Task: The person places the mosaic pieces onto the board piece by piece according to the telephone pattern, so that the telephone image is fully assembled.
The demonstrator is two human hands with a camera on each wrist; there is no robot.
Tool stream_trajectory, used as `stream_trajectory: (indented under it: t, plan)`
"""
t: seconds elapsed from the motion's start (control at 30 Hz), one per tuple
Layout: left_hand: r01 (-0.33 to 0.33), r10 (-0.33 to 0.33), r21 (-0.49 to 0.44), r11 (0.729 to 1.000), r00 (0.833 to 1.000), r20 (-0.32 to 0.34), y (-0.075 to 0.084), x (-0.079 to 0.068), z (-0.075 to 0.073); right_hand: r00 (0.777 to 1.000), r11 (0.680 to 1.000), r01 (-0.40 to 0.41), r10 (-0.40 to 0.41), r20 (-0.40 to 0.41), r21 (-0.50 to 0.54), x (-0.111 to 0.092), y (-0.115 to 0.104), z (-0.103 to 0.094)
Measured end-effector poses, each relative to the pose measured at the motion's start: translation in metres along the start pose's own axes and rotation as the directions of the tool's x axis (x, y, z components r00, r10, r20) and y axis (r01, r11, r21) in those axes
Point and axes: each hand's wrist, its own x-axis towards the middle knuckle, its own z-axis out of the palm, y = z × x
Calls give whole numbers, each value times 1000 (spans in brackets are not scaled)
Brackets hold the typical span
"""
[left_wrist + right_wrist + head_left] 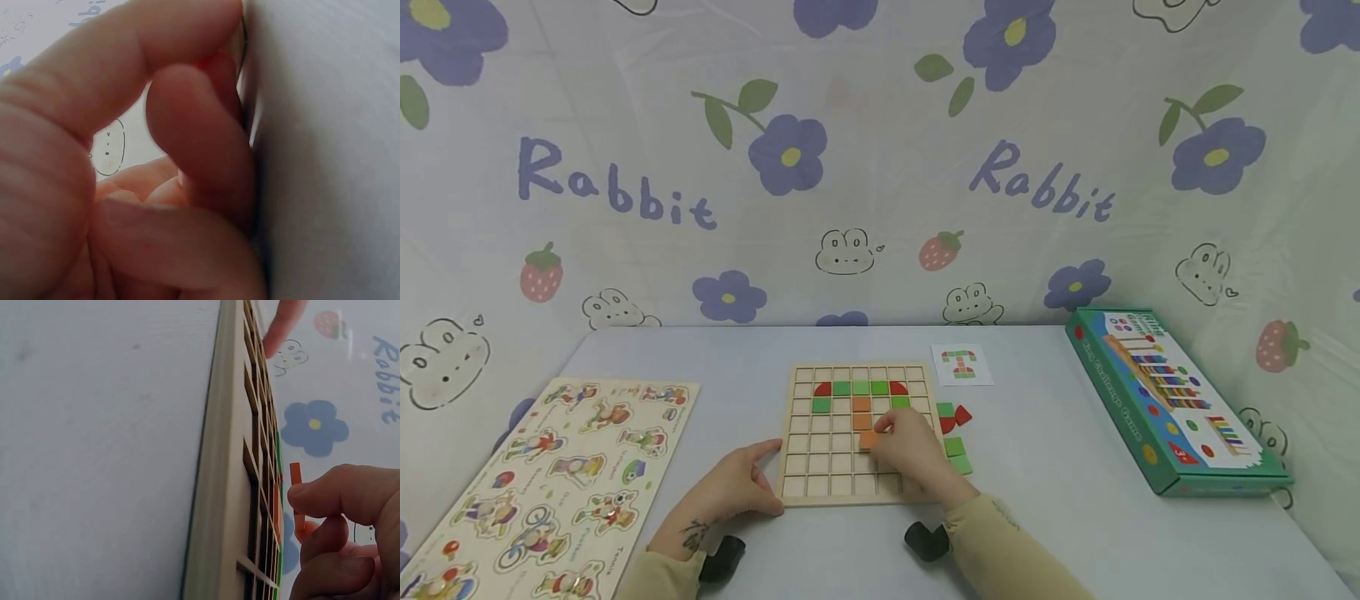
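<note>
My right hand (913, 450) pinches a small orange square tile (297, 497) between thumb and fingers, just over the middle of the wooden grid board (796, 493). In the right wrist view the tile stands on edge, apart from the grid. My left hand (730, 483) rests at the board's left edge, index finger and thumb spread, the thumb by the near corner. In the board's cells lie a row of green tiles (860, 388) with a rounded red piece (823, 389) at each end, a green tile below each end, and orange tiles (861, 405) down the middle.
Loose green tiles (954, 447) and red pieces (963, 415) lie right of the board. Behind them is a pattern card (985, 375). A green game box (1180, 483) stands at the right, and a wooden picture puzzle (565, 442) lies at the left.
</note>
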Motion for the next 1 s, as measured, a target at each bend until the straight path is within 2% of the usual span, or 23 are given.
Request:
stream_trajectory:
  t: [0.1,0.27,0.47,1.0]
  plan:
    - [-3,3,5,1000,1000,2,-1,0,0,1000,999,-5,4,-19,-51,1,-3,4]
    - [-9,9,5,1000,1000,7,-1,0,0,999,997,-21,19,-27,-80,2,-7,7]
    - [-12,12,4,1000,1000,7,-1,1,0,999,991,21,-25,-32,-130,2,-7,8]
    - [-8,8,22,1000,1000,-5,-2,1,1,998,992,34,-39,-40,-123,3,-7,10]
